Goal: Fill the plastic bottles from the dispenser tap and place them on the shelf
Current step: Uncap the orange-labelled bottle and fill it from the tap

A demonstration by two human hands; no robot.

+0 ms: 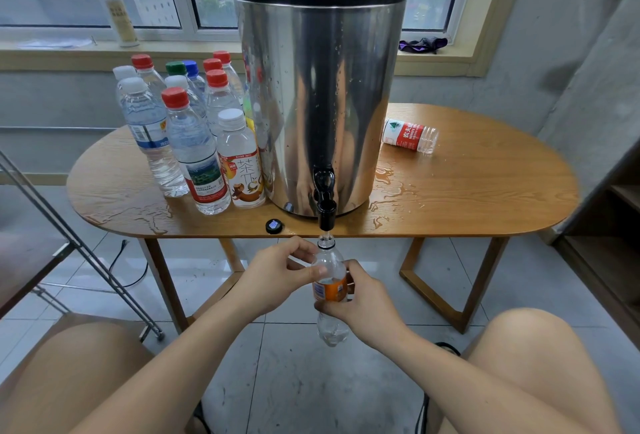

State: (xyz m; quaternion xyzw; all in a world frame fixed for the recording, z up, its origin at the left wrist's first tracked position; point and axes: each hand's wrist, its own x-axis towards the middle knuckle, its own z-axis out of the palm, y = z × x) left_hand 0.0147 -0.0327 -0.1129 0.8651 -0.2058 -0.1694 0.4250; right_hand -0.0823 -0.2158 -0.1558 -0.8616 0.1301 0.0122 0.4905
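Leftmost, we see a metal rack slanting into view over the tiled floor, with a pump bottle on the windowsill behind. Next, a cluster of capped bottles stands upright on the left part of the wooden surface, just beside the dispenser. Their caps are red, white, green and blue, and they hold clear liquid. A loose black cap lies near the front edge, between that cluster and the tap.

Below the edge, our left grip pinches the clear upper part of an open bottle between thumb and fingertips. The steel dispenser stands mid-surface, its black tap overhanging the front edge. The bottle is upright, its mouth just beneath the spout, with a little water in its bottom. Our right grip is curled round its orange-labelled middle.

Puddles lie on the surface by the dispenser's base. Further right, a red-labelled bottle lies on its side, well apart from the others. A purple cloth rests on the sill, and a dark wooden shelf shows at the far right edge.
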